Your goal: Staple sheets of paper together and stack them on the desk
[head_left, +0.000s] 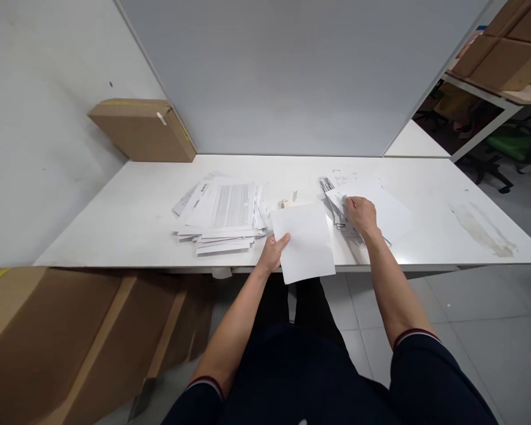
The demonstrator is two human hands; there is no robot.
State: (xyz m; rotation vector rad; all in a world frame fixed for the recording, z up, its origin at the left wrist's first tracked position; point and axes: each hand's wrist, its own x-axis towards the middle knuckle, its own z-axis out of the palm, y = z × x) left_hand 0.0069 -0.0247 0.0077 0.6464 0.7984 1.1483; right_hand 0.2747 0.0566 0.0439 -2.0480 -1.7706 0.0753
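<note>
My left hand (273,252) pinches the left edge of a blank white sheet (305,242) that hangs over the front edge of the white table (137,218). My right hand (360,215) rests on a loose pile of printed papers (367,203) at the right, fingers curled on the top sheets. A thicker, untidy stack of printed papers (223,215) lies to the left of my left hand. A small pale object (285,203) sits on the table just behind the blank sheet.
A brown cardboard box (144,130) stands at the table's back left corner against a grey partition (292,77). Large cardboard boxes (71,342) sit on the floor at the left. Shelving with boxes (508,53) is at the far right. A stain (482,230) marks the table's right end.
</note>
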